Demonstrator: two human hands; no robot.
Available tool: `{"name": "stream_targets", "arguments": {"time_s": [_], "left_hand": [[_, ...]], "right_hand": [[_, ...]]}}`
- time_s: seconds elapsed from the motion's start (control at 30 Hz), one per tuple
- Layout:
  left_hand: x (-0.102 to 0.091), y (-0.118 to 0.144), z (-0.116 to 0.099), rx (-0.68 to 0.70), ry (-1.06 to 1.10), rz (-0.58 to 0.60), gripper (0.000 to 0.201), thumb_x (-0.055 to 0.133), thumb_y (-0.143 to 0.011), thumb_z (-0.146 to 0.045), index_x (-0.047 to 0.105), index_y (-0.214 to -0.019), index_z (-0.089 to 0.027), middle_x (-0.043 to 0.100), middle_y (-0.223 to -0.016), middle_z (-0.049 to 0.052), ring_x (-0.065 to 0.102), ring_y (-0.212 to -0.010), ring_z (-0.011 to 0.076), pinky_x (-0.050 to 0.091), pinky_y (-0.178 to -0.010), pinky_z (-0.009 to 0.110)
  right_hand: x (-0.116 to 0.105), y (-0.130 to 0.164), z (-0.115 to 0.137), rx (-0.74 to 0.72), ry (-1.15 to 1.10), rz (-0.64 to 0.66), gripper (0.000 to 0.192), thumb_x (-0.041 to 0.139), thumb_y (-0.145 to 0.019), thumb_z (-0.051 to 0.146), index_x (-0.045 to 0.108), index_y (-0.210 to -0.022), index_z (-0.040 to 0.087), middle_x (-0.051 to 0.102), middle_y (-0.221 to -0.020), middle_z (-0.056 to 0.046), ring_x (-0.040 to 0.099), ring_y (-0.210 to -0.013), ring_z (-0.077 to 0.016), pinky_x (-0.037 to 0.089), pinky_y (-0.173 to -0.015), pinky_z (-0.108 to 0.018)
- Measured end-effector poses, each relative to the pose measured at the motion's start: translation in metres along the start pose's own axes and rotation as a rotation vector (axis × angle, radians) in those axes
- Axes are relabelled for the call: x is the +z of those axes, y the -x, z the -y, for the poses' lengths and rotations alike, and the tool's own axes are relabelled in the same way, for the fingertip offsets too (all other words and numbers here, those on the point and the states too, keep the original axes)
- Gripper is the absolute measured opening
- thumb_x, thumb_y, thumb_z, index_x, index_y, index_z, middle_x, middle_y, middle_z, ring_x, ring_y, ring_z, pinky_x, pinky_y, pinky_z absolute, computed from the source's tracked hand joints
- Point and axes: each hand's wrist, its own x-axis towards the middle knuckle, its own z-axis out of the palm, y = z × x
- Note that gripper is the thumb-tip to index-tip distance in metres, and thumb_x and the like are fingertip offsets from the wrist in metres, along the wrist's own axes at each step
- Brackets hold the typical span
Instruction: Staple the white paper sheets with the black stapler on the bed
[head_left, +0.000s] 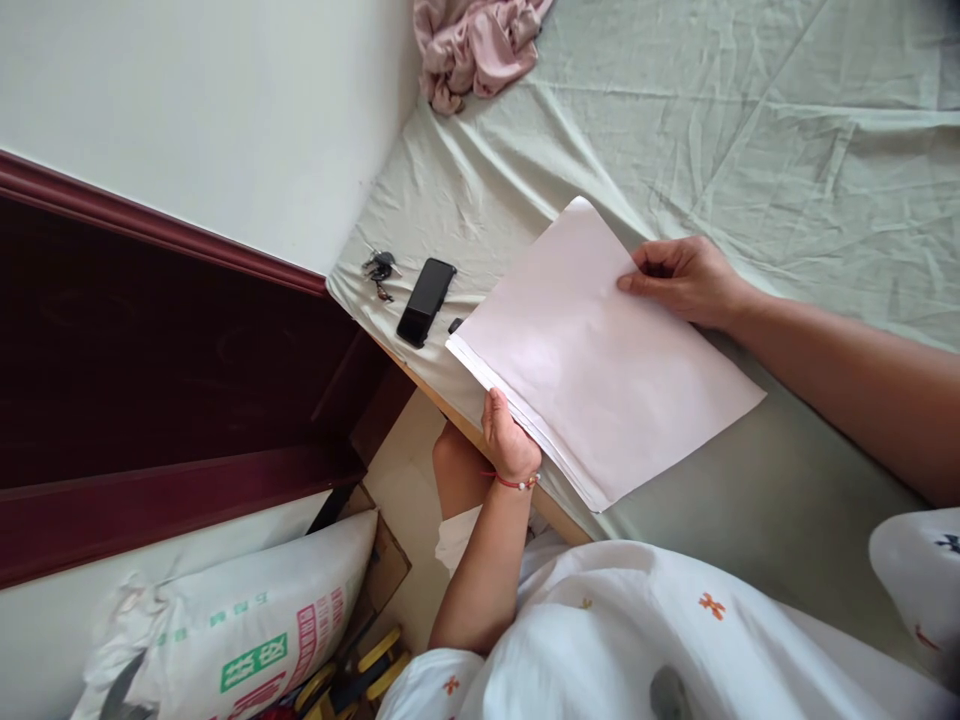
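White paper stack [600, 360] lies flat on the green bedsheet [750, 130], near corner overhanging the bed edge. Left hand [506, 440] pinches the stack's near edge (fingers closed on it). Right hand [686, 280] presses its far edge, fingers curled. Black phone [426, 300] and keys [379, 268] just beyond. Wrinkled open sheet farther; pink cloth [476, 45] bunched against the wall.

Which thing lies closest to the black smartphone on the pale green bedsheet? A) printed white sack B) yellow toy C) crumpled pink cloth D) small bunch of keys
D: the small bunch of keys lies just beside the black smartphone near the corner of the pale green bedsheet, while the crumpled pink cloth sits far up by the wall and the printed white sack is on the floor.
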Motion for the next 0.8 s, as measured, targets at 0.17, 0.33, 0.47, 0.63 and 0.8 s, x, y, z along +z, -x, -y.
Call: {"name": "stream_targets", "arguments": {"time_s": [0.17,0.33,0.47,0.63,0.8], "left_hand": [[-0.001,0.000,0.000,-0.011,-0.006,0.010,0.035,0.062,-0.102,-0.044,0.076,-0.126,-0.022,0.073,-0.143,0.008,0.056,-0.148,0.0249,0.043,-0.126,0.037],[0.003,0.003,-0.003,-0.012,0.034,-0.002,0.029,0.060,-0.103,-0.036,0.078,-0.118,-0.018,0.074,-0.140,0.010,0.060,-0.144,0.0245,0.045,-0.125,0.036],[0.007,0.006,-0.008,-0.027,0.009,-0.077,0.024,0.061,-0.103,-0.029,0.079,-0.112,-0.017,0.076,-0.137,0.010,0.057,-0.148,0.0226,0.042,-0.126,0.035],[0.008,0.006,-0.010,-0.030,-0.015,-0.079,0.023,0.062,-0.102,-0.031,0.079,-0.106,-0.017,0.079,-0.128,0.010,0.059,-0.146,0.0225,0.042,-0.126,0.035],[0.005,0.005,-0.006,0.005,-0.006,0.014,0.028,0.071,-0.095,-0.041,0.080,-0.107,-0.018,0.081,-0.123,0.010,0.063,-0.140,0.0253,0.045,-0.124,0.037]], "right_hand": [[0.001,0.002,0.004,0.045,-0.056,0.022,0.039,0.082,-0.077,0.061,0.074,-0.092,0.025,0.075,-0.090,-0.008,0.069,-0.093,-0.0342,0.057,-0.071,-0.046],[0.002,0.002,0.003,0.033,-0.068,0.014,0.039,0.083,-0.078,0.060,0.073,-0.089,0.024,0.074,-0.085,-0.008,0.066,-0.079,-0.0274,0.053,-0.063,-0.042],[0.003,0.002,0.003,0.009,-0.081,0.002,0.036,0.082,-0.081,0.059,0.072,-0.084,0.025,0.070,-0.079,-0.005,0.062,-0.069,-0.0216,0.048,-0.055,-0.036],[0.003,0.001,0.001,-0.018,-0.099,0.021,0.033,0.083,-0.081,0.056,0.071,-0.082,0.025,0.069,-0.077,-0.002,0.058,-0.064,-0.0177,0.045,-0.051,-0.033],[0.004,0.001,0.000,-0.024,-0.090,0.012,0.031,0.083,-0.082,0.053,0.071,-0.082,0.025,0.068,-0.076,-0.002,0.057,-0.063,-0.0176,0.044,-0.051,-0.033]]}}
